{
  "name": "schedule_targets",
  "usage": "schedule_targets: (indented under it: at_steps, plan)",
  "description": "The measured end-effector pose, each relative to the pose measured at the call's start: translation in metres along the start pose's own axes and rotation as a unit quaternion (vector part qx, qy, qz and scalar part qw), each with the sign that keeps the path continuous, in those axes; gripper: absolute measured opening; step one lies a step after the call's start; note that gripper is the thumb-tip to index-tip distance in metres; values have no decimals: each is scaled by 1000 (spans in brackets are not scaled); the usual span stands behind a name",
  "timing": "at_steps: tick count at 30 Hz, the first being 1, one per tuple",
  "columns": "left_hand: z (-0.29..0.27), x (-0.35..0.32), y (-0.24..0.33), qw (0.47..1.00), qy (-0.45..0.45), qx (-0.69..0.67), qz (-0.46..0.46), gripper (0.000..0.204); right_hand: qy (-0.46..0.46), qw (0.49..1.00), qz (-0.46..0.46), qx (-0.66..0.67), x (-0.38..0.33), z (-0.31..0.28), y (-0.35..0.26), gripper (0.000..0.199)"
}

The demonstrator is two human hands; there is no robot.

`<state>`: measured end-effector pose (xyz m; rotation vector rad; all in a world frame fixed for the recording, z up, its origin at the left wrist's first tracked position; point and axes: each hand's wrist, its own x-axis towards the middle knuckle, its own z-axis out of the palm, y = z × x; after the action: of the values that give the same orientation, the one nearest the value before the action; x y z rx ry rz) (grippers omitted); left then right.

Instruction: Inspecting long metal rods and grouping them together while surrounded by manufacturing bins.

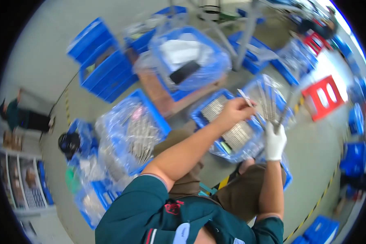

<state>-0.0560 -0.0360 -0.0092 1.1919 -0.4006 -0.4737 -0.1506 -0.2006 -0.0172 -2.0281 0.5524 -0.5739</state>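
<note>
The right hand point(275, 141) wears a white matt cloth glove; the left hand point(234, 112) is bare, pinching thin shiny metal strips point(248, 99). Blue plastic crates point(105, 77) look smooth, lined with glossy clear plastic bags point(126, 130). The red stool point(324, 97) at the right is glossy plastic

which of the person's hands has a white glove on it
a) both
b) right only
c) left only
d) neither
b: the right hand wears a white glove while it holds thin metal strips over the blue bin, and the left hand, pinching one strip, is bare.
</note>
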Motion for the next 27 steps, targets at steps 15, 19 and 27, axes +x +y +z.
schedule_targets:
  at_steps: [15,19,27]
  plan:
    - [-41,16,27,985,30,-167,-23,32,-234,928,210,200,-8,-22,-42,18]
    - [-31,12,26,983,-8,-181,-39,23,-247,917,226,217,-10,-21,-46,20]
    - [-30,12,33,990,-35,-111,-76,26,-238,915,229,232,-11,-22,-44,22]
